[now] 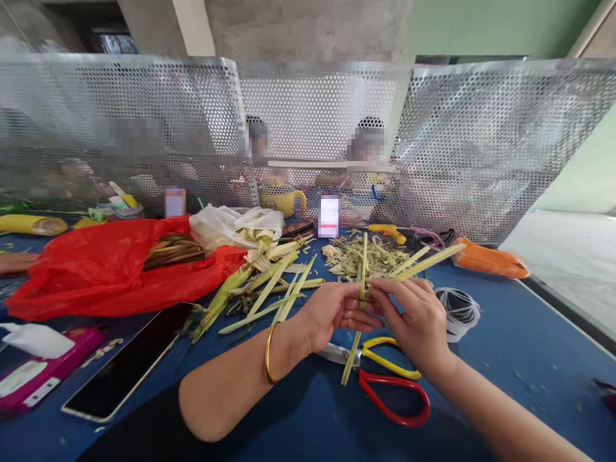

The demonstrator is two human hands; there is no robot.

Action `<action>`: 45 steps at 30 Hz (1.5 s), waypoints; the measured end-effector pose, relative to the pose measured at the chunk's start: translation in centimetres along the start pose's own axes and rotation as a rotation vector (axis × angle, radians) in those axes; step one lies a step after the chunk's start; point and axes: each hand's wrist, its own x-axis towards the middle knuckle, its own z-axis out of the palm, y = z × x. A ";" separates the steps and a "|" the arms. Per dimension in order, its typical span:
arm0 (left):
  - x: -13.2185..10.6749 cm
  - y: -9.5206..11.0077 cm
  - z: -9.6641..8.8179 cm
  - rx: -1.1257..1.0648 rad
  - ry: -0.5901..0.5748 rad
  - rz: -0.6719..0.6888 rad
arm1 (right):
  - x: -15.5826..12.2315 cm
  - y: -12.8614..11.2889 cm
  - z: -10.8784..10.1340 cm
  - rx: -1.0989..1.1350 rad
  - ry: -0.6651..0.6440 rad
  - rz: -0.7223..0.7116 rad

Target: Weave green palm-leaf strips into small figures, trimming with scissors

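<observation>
My left hand (332, 311), with a gold bangle (269, 353) at the wrist, is closed on a narrow yellow-green leaf strip (352, 359). This strip runs nearly upright through the fingers, its ends showing above and below. Pressed close beside it, my right hand (418, 311) pinches at the crossing, where a small folded or knotted bit shows. From behind the right hand, more pale leaf strips (436, 260) stick out to the upper right. Scissors (394, 366), one handle yellow and one red, lie on the table under my hands; part of the blades is hidden.
On the blue table (510, 333) are a red plastic bag (110, 263), loose leaves (269, 282), a heap of scraps (370, 256), a coil of white cord (455, 308), an orange packet (491, 256) and a dark phone (129, 366). A perforated metal screen (317, 96) stands behind, people beyond it.
</observation>
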 end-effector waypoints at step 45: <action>-0.3 -0.3 0.7 0.230 0.047 0.152 | 2.0 -0.6 -2.2 0.182 -0.288 0.401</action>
